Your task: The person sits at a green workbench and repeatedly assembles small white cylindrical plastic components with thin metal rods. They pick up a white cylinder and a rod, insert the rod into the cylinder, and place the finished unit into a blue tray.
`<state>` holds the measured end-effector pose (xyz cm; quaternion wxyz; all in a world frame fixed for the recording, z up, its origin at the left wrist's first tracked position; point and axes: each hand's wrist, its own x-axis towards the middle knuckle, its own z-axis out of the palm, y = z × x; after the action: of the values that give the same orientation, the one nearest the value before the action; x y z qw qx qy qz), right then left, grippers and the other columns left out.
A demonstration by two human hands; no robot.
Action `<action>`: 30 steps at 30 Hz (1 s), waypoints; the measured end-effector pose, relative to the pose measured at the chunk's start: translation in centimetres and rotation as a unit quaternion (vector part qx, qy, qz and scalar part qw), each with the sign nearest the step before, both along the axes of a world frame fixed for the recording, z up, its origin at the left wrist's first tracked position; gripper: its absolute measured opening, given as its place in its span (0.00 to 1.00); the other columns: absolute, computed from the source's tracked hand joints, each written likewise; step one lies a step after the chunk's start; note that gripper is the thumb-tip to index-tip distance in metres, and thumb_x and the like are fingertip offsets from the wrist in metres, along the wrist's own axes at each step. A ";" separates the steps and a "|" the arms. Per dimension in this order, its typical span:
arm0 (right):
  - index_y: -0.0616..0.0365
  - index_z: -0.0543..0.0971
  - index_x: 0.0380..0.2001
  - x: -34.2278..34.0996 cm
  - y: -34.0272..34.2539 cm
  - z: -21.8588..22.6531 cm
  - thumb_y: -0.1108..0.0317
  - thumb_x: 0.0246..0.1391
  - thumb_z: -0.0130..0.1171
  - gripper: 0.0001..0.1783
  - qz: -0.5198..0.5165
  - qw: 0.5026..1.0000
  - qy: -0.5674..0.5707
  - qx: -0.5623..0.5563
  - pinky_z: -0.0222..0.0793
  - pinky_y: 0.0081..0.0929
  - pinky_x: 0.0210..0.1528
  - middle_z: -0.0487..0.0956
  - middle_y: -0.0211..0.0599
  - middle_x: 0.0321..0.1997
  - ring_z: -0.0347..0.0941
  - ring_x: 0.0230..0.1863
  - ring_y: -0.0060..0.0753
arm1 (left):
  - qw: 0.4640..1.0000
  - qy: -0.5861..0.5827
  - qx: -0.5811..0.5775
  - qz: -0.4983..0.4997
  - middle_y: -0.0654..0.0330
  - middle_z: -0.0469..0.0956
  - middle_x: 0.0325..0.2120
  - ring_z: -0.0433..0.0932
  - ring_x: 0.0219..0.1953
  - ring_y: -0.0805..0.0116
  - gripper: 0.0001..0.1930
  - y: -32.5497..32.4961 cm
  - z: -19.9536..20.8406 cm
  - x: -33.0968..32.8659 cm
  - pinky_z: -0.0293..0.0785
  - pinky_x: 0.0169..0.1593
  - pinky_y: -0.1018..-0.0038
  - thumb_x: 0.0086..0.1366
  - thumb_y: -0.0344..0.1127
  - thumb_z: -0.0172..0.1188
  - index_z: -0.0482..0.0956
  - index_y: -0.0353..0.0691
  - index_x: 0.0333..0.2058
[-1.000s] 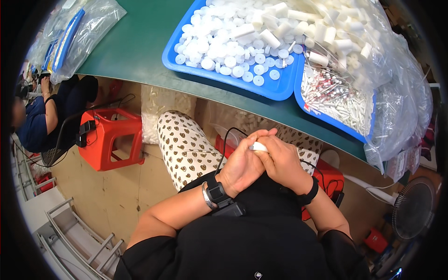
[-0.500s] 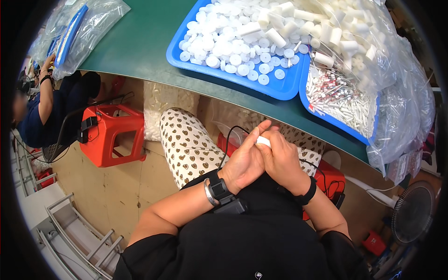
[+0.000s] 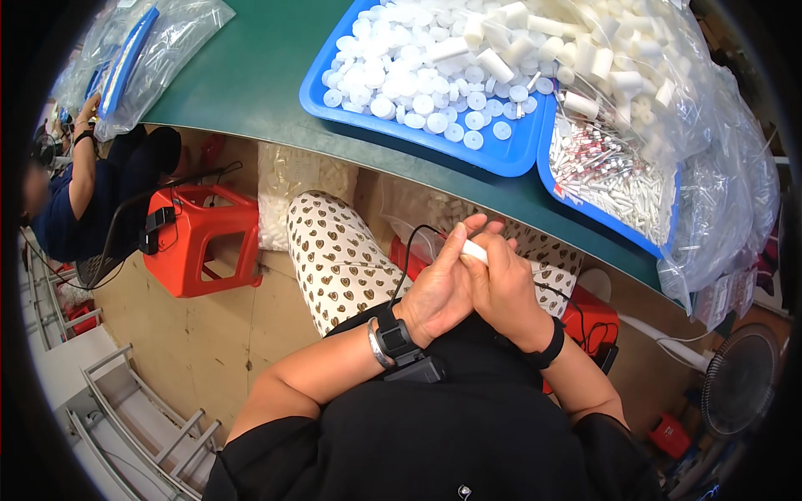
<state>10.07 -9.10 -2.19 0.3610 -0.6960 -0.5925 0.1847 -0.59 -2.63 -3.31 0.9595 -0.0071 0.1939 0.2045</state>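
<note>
In front of my lap, my two hands meet around a small white plastic cylinder [image 3: 474, 252]. My right hand [image 3: 508, 292] grips it with thumb and curled fingers, so only one end shows. My left hand [image 3: 441, 290] is turned palm up; its thumb lies beside the cylinder, and its fingers pass behind, partly hidden by my right hand. Beyond the hands, on the green table [image 3: 225, 83], a blue tray [image 3: 418, 138] holds many translucent white discs [image 3: 393, 75]. Beside it, a second blue tray [image 3: 614, 221] contains thin white and red pieces [image 3: 610, 171].
A clear bag [image 3: 618, 50] of white cylinders leans over both trays. Red stools [image 3: 200, 242] stand at left and right of my legs. A black fan [image 3: 739, 380] is at lower right, metal racks [image 3: 159, 442] at lower left. Another person [image 3: 71, 192] sits at far left.
My hands have barely moved; the fingers shift slightly around the white cylinder, which stays between them. The trays and bag are unchanged.
</note>
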 end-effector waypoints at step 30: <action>0.65 0.70 0.50 1.0 0.1 -1.8 0.60 0.68 0.47 0.18 0.053 0.971 0.091 -0.213 0.73 0.49 0.32 0.80 0.55 0.27 0.78 0.27 0.57 | 0.972 0.188 0.113 -0.087 0.54 0.62 0.65 0.64 0.64 0.61 0.28 -0.5 -2.7 -0.6 0.61 0.66 0.61 0.77 0.55 0.31 0.62 0.39 0.62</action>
<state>11.03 -8.95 -4.02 0.2463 -0.7045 -0.5403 0.3887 -1.18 -3.10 -5.97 0.9143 0.1567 0.3468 0.1385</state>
